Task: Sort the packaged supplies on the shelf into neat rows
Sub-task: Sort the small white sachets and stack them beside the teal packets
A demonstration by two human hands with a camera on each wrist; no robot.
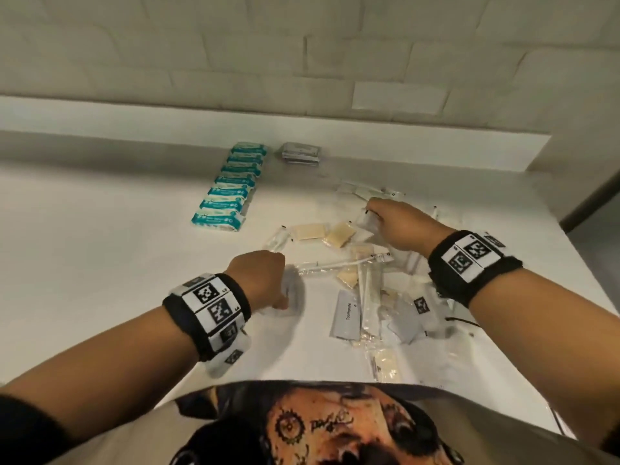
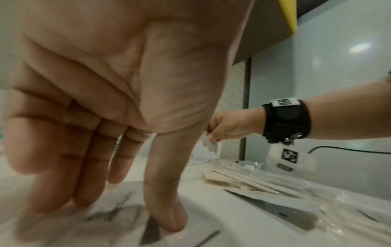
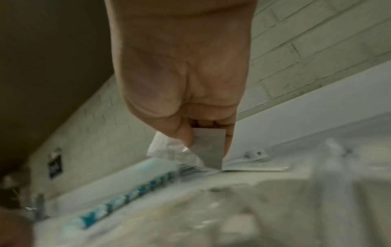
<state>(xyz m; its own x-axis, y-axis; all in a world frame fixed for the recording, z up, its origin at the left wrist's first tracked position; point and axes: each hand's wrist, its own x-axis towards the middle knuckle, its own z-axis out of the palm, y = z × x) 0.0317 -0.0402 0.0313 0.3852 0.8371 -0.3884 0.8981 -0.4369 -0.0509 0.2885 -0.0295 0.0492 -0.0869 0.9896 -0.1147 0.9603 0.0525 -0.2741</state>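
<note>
The setting appears to be a supply or storage area for guest toiletries, such as a hotel housekeeping room. A broad white shelf [image 1: 100,263] runs along a wall of pale painted brick [image 1: 302,45]. On it lie a row of teal-and-white packets [image 1: 231,187], a small stack of grey sachets [image 1: 301,154] and a loose pile of clear-wrapped items [image 1: 365,273], including a grey sachet printed "Toothpaste" [image 1: 347,317]. A black cable [image 2: 349,149] crosses the shelf's right side.

L hand [image 1: 260,275] held palm-down, fingers [image 2: 88,167] extended; R hand [image 1: 399,226] reached fwd, thumb and fingers pinched together.
</note>
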